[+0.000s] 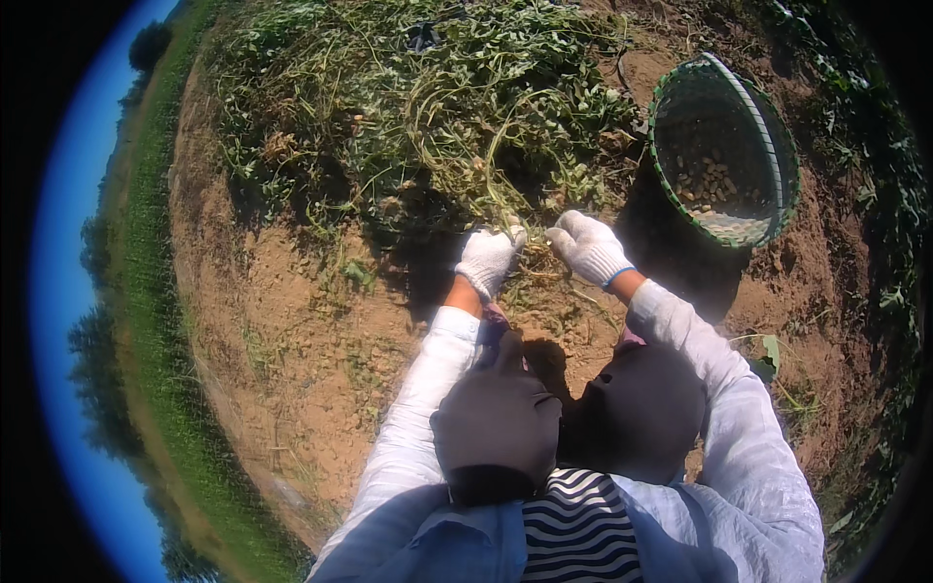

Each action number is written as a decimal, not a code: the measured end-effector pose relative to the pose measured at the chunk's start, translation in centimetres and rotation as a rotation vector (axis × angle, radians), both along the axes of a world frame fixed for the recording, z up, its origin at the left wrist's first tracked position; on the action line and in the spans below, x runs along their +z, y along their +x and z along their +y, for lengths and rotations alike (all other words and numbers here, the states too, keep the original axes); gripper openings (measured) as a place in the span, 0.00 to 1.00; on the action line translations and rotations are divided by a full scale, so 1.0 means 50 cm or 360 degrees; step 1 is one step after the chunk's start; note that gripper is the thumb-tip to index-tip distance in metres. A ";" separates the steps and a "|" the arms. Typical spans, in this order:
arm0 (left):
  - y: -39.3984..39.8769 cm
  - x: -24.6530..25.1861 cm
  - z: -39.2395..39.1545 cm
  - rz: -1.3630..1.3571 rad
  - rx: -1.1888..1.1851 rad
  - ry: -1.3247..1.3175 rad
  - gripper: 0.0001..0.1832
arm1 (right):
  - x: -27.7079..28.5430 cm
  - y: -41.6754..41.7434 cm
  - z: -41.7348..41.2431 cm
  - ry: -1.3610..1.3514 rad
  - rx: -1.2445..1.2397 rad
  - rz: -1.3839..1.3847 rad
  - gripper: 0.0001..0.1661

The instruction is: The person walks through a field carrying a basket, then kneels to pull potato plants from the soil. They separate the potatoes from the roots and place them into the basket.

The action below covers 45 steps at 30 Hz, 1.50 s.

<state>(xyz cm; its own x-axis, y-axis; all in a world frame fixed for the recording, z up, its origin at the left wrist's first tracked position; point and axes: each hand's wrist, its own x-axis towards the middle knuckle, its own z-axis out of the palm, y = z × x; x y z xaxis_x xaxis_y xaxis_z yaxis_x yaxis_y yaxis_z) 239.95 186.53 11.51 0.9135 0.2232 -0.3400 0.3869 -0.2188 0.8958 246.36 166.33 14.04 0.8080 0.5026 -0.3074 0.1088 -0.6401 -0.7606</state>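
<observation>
My left hand [490, 256], in a white knit glove, is closed around the stems of a peanut plant [503, 178]. The stems run up from my fist into a large heap of pulled peanut vines [408, 109]. Just to its right, my right hand [585, 244] wears a matching glove with a blue cuff edge. Its fingers are curled beside the pale, stringy roots [538, 259] between the two hands. Whether it pinches a pod or root is too small to tell. Several peanuts [707, 181] lie inside a green woven basket [665, 191] at the upper right.
The basket stands on dry brown soil [306, 364], its pale handle [751, 109] arching over the opening. My knees [499, 423] are bent close below my hands. Leafy green plants [885, 189] grow along the right side. A green crop strip [157, 291] and trees edge the left.
</observation>
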 end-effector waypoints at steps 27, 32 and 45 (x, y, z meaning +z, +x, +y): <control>-0.364 0.099 0.307 -0.0980 0.1944 -0.1063 0.09 | -0.138 0.213 -0.356 0.2431 -0.1288 0.2008 0.18; -0.488 0.232 0.350 -0.1152 0.1834 -0.1449 0.11 | -0.064 0.231 -0.293 0.2040 -0.1420 0.1670 0.10; -1.036 0.533 0.507 -0.0493 0.2522 0.0681 0.09 | -0.054 0.375 -0.141 0.1345 -0.0883 0.1390 0.08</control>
<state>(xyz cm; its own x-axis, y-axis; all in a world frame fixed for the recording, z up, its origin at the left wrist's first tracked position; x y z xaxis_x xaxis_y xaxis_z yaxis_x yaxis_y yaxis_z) 188.14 211.89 38.17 -0.2756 0.9532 0.1240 0.2815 -0.0433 0.9586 265.10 159.27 11.34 0.6650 0.4649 -0.5845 -0.7333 0.2579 -0.6291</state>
